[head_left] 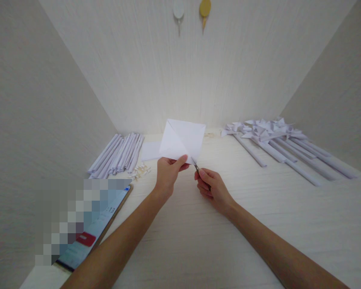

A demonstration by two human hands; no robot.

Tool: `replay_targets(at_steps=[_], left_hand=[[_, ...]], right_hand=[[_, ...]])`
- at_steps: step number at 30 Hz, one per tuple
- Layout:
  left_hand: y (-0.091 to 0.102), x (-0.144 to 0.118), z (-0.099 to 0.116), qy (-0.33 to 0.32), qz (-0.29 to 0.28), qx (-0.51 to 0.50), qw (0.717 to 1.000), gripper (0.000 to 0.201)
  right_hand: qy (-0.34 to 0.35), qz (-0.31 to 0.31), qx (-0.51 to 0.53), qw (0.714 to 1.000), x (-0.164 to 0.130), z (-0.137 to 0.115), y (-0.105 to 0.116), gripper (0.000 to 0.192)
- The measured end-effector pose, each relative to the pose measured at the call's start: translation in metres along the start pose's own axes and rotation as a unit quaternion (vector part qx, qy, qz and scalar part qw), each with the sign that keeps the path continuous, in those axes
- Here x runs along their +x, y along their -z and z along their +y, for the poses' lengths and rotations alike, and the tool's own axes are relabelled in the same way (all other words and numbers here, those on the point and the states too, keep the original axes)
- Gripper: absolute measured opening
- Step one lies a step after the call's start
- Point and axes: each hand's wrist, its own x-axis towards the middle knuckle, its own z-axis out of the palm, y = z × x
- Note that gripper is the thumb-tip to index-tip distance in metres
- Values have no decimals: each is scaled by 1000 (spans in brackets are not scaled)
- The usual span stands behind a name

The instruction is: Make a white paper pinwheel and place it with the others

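Lower left of the creased white paper [182, 138], a phone [106, 220] is partly pixelated and slightly overlapped by the left forearm [123, 237]. Just below the paper, the left hand [167, 176] pinches its near edge, thumb uppermost; the right hand [210, 186] curls its fingers around scissors [196, 165], handles mostly hidden, blades at that edge. Beneath the paper spreads a pale tabletop [198, 249]; beyond, a streaked wall [192, 80].

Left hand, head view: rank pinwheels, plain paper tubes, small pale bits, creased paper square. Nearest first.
1. Creased paper square: held in the left hand.
2. Small pale bits: scattered just to its left.
3. Plain paper tubes: pile farther left.
4. Pinwheels: far right, beyond the right hand.
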Motion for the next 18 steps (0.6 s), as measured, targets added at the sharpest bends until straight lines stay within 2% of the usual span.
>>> replay_targets(at_steps=[18], left_hand=[[0, 0, 0, 2, -4, -9, 1000, 21]], right_hand=[[0, 13, 4, 1000, 0, 0, -1, 29]])
